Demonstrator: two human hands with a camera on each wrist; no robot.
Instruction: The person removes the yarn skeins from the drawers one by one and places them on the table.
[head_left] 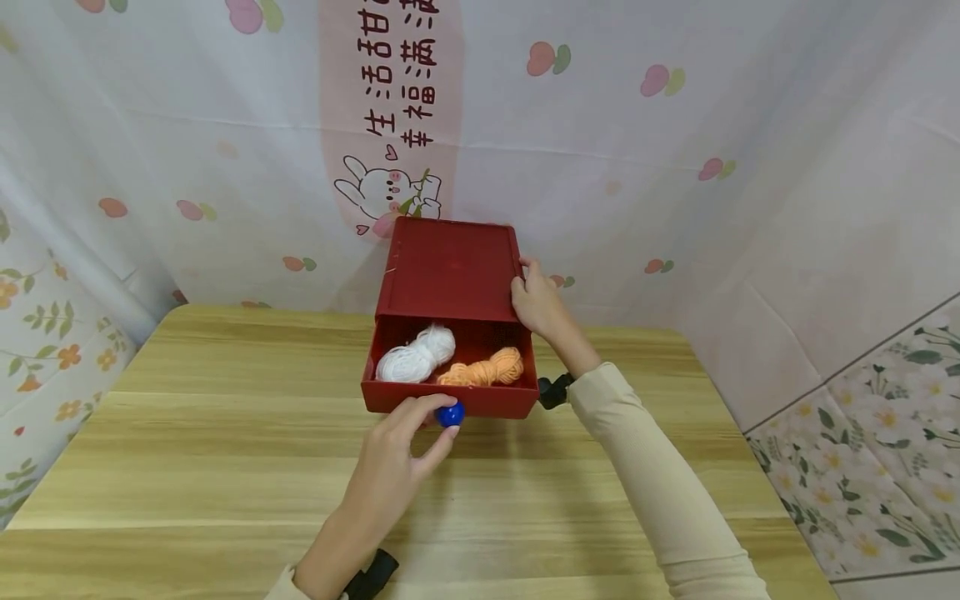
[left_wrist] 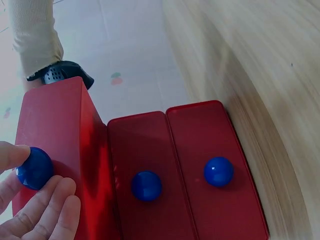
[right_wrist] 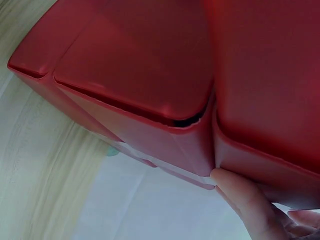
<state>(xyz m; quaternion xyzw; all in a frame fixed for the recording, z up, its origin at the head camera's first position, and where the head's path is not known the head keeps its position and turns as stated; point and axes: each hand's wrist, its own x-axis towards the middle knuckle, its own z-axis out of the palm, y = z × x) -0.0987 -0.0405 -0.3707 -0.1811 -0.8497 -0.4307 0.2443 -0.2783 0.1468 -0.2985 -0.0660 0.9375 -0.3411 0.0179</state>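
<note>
A red drawer cabinet [head_left: 453, 267] stands against the wall at the back of the table, its top drawer [head_left: 405, 398] pulled out. Inside that drawer lie a white yarn skein [head_left: 416, 354] at left and an orange yarn skein [head_left: 483, 368] at right. My left hand [head_left: 390, 462] pinches the drawer's round blue knob [left_wrist: 36, 169] between thumb and fingers. Against the cabinet's right side rests my right hand [head_left: 538, 302], fingertips near its top edge. In the right wrist view a straight digit of that hand touches the red side wall.
Two closed drawers lie below, each with a blue knob; the left wrist view shows the middle knob [left_wrist: 146, 186] and bottom knob [left_wrist: 219, 171]. The wooden table [head_left: 225, 467] extends around the cabinet. Behind hangs a printed curtain [head_left: 600, 192]. A patterned panel [head_left: 885, 433] borders the right.
</note>
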